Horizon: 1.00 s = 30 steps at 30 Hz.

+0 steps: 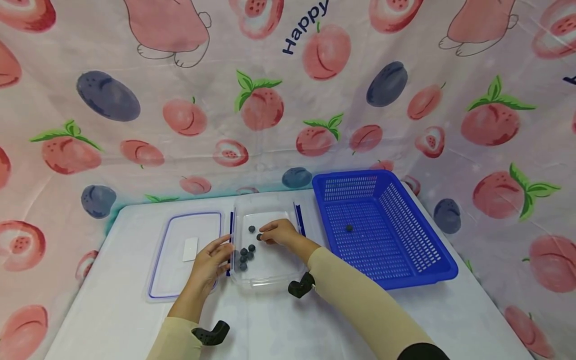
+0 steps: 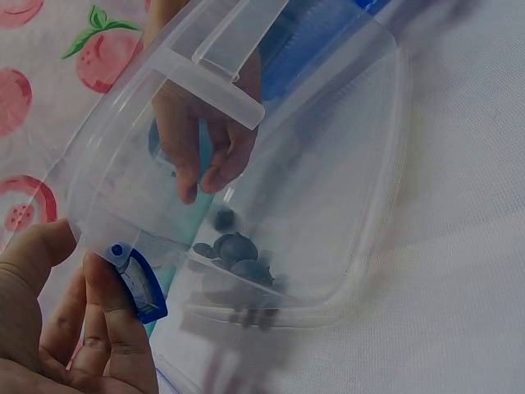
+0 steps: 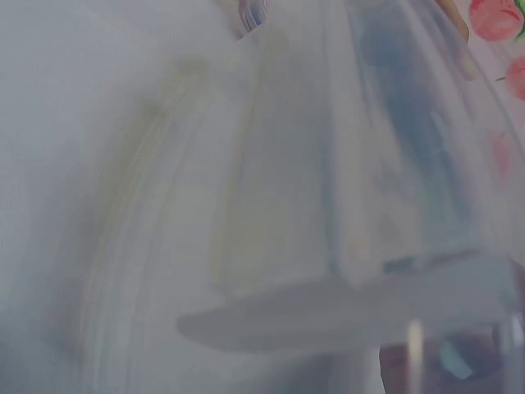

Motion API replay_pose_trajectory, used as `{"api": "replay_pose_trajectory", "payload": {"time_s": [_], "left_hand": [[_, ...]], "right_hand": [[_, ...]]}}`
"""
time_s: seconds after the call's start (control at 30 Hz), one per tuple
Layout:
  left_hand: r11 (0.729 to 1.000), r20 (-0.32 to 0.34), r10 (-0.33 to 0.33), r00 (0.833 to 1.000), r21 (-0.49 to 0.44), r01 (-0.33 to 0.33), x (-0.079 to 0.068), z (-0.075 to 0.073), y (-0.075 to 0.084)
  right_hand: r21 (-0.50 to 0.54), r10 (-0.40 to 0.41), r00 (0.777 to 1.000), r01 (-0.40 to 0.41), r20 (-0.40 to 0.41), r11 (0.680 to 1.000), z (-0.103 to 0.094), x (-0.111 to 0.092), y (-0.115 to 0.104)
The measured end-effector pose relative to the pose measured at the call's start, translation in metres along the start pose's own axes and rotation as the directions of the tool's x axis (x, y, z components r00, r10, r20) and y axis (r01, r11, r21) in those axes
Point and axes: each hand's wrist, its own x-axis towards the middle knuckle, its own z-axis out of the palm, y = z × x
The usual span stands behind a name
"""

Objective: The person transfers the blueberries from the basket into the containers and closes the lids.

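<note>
My left hand (image 1: 209, 262) holds the left side of a clear plastic container (image 1: 272, 275), thumb and fingers at its rim beside a blue-edged latch (image 2: 141, 283). Several blueberries (image 1: 243, 259) lie inside, mostly clustered at the left, with one blueberry (image 1: 252, 229) farther back. Over the container hovers my right hand (image 1: 281, 232), fingers bent downward. A blueberry (image 2: 223, 217) shows just below those fingertips through the plastic wall in the left wrist view. Blurred clear plastic fills most of the right wrist view, and the right fingers' work is hidden there.
A blue mesh basket (image 1: 445, 270) stands right of the container with a single blueberry (image 1: 349, 228) in it. Left of the container lies a clear lid (image 1: 168, 255) with a blue seal and a white label (image 1: 190, 249). A fruit-print cloth (image 1: 252, 165) hangs behind the white table (image 1: 117, 310).
</note>
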Motion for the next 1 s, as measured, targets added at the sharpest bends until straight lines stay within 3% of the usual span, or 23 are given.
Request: {"api": "replay_pose_trajectory", "payload": {"time_s": [0.23,0.5,0.73,1.0], "left_hand": [[1.0,0.005,-0.01,1.0,0.001,0.01,0.002,-0.002,0.003],[1.0,0.018,-0.026,0.999,0.006,0.026,0.006,-0.005,0.007],[1.0,0.019,-0.028,0.999,0.005,0.028,0.007,-0.006,0.008],[1.0,0.012,-0.022,1.0,0.001,0.022,0.006,-0.005,0.006]], "right_hand": [[0.025,0.006,1.0,-0.006,0.007,1.0,0.001,0.002,-0.003],[0.123,-0.06,0.993,0.047,0.101,0.991,-0.014,-0.002,-0.022],[0.163,-0.122,0.99,0.109,0.068,0.981,-0.06,-0.009,-0.042],[0.208,-0.147,0.989,0.139,0.021,0.968,-0.13,-0.017,-0.036]]}}
